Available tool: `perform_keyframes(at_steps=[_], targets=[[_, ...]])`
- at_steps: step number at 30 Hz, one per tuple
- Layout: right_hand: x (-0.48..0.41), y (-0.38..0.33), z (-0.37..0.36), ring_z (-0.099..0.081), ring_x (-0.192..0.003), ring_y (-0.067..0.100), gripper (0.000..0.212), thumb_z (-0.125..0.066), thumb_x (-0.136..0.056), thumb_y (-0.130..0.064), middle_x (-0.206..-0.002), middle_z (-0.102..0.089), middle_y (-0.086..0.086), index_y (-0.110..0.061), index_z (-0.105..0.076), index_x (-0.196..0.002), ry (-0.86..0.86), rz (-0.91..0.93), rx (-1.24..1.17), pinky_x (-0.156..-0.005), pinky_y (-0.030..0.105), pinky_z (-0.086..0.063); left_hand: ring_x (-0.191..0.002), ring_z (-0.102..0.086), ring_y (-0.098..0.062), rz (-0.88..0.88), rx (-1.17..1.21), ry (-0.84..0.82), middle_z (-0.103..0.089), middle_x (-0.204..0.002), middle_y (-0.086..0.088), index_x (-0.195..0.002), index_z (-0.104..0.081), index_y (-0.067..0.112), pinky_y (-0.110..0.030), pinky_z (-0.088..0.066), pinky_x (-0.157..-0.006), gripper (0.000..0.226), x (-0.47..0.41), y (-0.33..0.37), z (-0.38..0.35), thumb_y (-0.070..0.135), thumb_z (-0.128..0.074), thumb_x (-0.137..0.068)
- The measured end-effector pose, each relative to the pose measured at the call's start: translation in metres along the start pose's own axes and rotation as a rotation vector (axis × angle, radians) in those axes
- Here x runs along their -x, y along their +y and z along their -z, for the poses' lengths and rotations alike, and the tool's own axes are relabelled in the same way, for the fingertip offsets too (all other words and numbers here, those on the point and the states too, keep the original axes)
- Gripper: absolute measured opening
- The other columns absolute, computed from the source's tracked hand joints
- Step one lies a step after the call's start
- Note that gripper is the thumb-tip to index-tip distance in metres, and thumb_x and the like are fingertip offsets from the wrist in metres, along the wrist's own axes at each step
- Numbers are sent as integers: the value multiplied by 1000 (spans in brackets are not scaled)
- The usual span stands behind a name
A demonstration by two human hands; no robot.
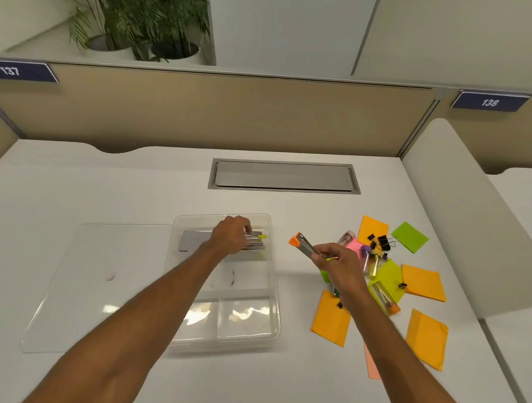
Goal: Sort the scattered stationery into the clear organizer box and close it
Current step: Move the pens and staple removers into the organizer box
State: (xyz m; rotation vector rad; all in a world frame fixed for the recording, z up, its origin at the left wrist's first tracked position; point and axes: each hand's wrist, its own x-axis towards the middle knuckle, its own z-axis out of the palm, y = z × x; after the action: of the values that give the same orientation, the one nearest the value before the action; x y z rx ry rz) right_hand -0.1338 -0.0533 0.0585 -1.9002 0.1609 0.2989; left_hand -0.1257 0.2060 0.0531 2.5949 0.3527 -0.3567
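At the desk, I see the right hand clenched around a grey pen with an orange cap, lifted just right of the clear organizer box, its long axis slanting up and away to the left so the orange end points toward the box's far compartment. That compartment is where the left hand sits, fingers curled down onto a row of grey pens that lie side to side, tips to the right; whether it grips them or only steadies them I cannot tell. The held pen is thus nearer the right hand's side, with the box lying to its left, and I judge that it must turn toward the lie of the row before it drops in. The lid lies flat, just left of the box. Sticky notes, binder clips and small tubes remain scattered to the right, so sorting looks far from done.
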Motion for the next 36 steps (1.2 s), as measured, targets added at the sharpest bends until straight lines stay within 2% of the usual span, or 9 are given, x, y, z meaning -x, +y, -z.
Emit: perform_keyframes(at_steps=[7, 12, 15, 17, 21, 23, 27, 32, 36], targets=[[-10, 0, -8, -59, -77, 11, 15, -74, -83, -13, -84, -67, -1, -20, -75, -96, 11, 66, 105, -67, 28, -44, -95, -62, -26, -69, -131, -46, -68, -102, -6, -96, -70, 18, -31, -47, -75, 14, -9, -6, -9, 17, -68, -82], [-25, -10, -28, -56, -73, 15, 16, -74, -82, -14, -89, -67, 0, -18, -74, -98, -31, 123, 180, -69, 31, -44, -98, -62, -28, -114, -183, -32, -67, -108, -9, -106, -71, 16, -35, -49, -81, 21, -9, -10, -13, 14, -58, -89], [-38, -19, -43, -56, -78, 14, 17, -74, -83, -17, -91, -68, -1, -20, -74, -100, -58, 200, 318, -72, 30, -44, -90, -64, -30, -134, -182, -27, -69, -99, -14, -94, -72, 10, -34, -47, -73, 18, -7, -13, -14, 8, -56, -88], [-46, -24, -53, -55, -80, 13, 18, -72, -85, -19, -95, -66, -2, -21, -72, -103, -67, 264, 435, -71, 28, -40, -89, -62, -29, -137, -162, 5, -68, -96, -14, -90, -71, 9, -33, -45, -71, 15, -7, -18, -13, 6, -57, -87], [-62, -36, -79, -55, -84, 18, 19, -66, -88, -18, -98, -62, 4, -22, -70, -106, -90, 419, 691, -69, 29, -40, -100, -57, -27, -117, -49, 167, -67, -102, -9, -105, -70, 13, -37, -49, -80, 25, -2, -30, -5, 3, -64, -83], [-69, -41, -93, -56, -92, 25, 21, -64, -88, -15, -100, -62, 7, -21, -68, -108, -120, 523, 855, -75, 35, -46, -102, -56, -25, -88, 0, 231, -67, -105, -7, -107, -69, 14, -37, -48, -80, 25, 0, -35, 0, 5, -65, -84], [-78, -41, -116, -53, -105, 27, 27, -62, -88, -16, -111, -61, 5, -21, -63, -115, -170, 660, 1116, -86, 40, -42, -106, -56, -24, -48, 47, 267, -65, -111, -7, -111, -69, 15, -32, -44, -81, 27, 5, -42, 5, 5, -64, -86], [-80, -28, -124, -49, -108, 24, 32, -69, -85, -21, -115, -62, 3, -20, -63, -116, -127, 693, 1194, -90, 40, -38, -109, -54, -20, -42, 119, 312, -62, -115, -4, -110, -68, 18, -35, -48, -90, 24, 19, -31, 7, 5, -56, -93], [-88, -23, -157, -49, -107, 24, 33, -69, -82, -16, -114, -63, 4, -18, -63, -114, -228, 715, 1174, -89, 40, -38, -110, -54, -20, 7, 123, 342, -64, -115, -5, -111, -69, 16, -32, -45, -90, 25, 13, -49, 12, 6, -54, -93]])
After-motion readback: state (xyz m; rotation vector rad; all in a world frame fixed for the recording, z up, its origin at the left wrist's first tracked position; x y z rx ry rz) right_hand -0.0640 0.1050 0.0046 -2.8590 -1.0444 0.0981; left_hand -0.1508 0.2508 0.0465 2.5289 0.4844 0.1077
